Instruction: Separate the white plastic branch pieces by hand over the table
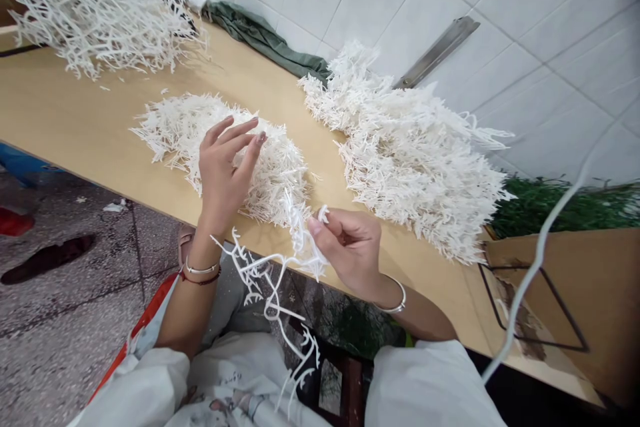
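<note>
My right hand [350, 247] is pinched shut on a white plastic sprig [280, 280], thumb and forefinger closed on its upper end just over the near edge of the table [75, 120]. The rest of the sprig hangs free below the grip, its branched stems trailing toward my lap, which I judge keeps the tangle clear of the heaps while I hold it.

Just up and left of that grip, my left hand [225, 170] rests on the near pile of white pieces [220, 147], fingers spread and loosely curved, not closed on anything I can make out; it looks placed to steady or sort through the heap.

Beyond the pinch to the right lies a larger heap [415, 167] of the same white pieces, running back to the tiled wall [500, 7]. Far off to the upper left sits a third, looser mound [100, 14], with a green cloth [265, 40] bunched against the wall between them. To the right of my holding hand stands a cardboard box [575, 280], green sprigs [560, 204] behind it.
</note>
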{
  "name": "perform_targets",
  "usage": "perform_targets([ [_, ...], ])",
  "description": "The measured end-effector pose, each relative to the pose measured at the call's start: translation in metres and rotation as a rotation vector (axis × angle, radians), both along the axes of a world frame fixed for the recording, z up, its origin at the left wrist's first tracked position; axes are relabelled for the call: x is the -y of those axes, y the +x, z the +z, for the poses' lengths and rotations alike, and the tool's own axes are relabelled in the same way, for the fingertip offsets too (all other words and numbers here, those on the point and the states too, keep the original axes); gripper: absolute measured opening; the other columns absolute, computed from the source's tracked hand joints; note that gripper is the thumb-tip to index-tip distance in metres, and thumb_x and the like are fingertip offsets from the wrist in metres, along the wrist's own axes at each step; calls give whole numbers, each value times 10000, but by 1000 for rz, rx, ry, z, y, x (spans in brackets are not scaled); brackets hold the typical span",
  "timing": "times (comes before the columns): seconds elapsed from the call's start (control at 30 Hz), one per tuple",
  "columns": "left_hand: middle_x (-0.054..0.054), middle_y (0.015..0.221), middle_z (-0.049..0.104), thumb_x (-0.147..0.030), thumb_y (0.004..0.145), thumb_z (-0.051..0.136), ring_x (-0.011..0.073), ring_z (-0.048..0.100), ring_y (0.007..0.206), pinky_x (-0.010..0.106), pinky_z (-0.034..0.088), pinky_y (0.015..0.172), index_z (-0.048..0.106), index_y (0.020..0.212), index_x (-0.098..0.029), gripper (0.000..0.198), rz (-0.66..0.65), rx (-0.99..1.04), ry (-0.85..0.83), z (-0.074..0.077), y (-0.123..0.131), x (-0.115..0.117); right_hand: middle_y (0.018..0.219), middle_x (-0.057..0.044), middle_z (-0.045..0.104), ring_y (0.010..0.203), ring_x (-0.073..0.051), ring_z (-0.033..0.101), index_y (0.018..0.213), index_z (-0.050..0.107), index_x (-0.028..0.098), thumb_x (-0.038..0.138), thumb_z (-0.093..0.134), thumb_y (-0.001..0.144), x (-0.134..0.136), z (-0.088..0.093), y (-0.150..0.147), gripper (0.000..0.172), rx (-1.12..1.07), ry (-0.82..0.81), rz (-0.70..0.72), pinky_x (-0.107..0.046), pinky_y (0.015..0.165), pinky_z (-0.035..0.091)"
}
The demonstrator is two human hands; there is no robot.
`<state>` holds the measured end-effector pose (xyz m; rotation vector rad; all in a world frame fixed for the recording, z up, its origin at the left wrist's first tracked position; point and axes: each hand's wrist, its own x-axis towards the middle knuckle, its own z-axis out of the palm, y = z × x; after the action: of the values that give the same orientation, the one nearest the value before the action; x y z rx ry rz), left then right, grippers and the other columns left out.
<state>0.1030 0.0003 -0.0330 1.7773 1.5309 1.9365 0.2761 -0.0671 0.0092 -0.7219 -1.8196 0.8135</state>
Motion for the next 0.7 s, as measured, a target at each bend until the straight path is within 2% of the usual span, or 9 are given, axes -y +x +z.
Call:
perform_targets([
  [0.1, -6, 1079, 716, -284, 931, 501, 198, 531, 1209, 427, 383, 1060, 718, 867, -254, 229, -96, 59, 39, 8, 1, 13, 472, 80, 267, 420, -23, 232, 507, 245, 169, 99, 567, 814, 1, 0, 0, 450, -11, -4, 6, -175, 407, 204],
  [0.33, 3, 1030, 729, -259, 941, 465, 209, 572, 1159, 437, 395, 1054, 727, 798, -244, 299, -503, 304, 29, 21, 11, 58, 473, 79, 265, 424, -30, 239, 518, 243, 170, 89, 567, 814, 5, 1, 5, 446, -50, 45, -13, -193, 420, 208],
  [0.4, 18, 1029, 729, -278, 956, 420, 217, 570, 1157, 434, 384, 1055, 735, 823, -233, 344, -586, 308, 28, 23, 15, 68, 467, 79, 267, 407, -33, 247, 519, 246, 179, 94, 565, 810, 7, 2, 6, 441, -61, 69, 1, -201, 409, 210],
  [0.5, 29, 1044, 723, -284, 973, 372, 212, 573, 1139, 410, 378, 1048, 740, 885, -213, 385, -635, 289, 23, 25, 17, 78, 447, 79, 289, 375, -34, 276, 519, 241, 185, 78, 564, 790, 9, 4, 6, 435, -84, 145, 56, -204, 397, 221],
  [0.6, 38, 1092, 708, -300, 980, 351, 208, 565, 1144, 398, 364, 1057, 731, 960, -200, 394, -665, 233, 11, 25, 15, 82, 435, 71, 345, 368, -38, 321, 526, 242, 185, 48, 562, 765, 11, 7, 6, 422, -88, 204, 109, -199, 398, 238],
  [0.7, 56, 1166, 678, -317, 975, 360, 218, 546, 1174, 406, 360, 1064, 697, 1068, -186, 374, -775, 123, -19, 25, 10, 83, 432, 68, 364, 371, -45, 356, 536, 256, 186, 36, 555, 755, 11, 9, 5, 400, -61, 213, 117, -196, 400, 254],
])
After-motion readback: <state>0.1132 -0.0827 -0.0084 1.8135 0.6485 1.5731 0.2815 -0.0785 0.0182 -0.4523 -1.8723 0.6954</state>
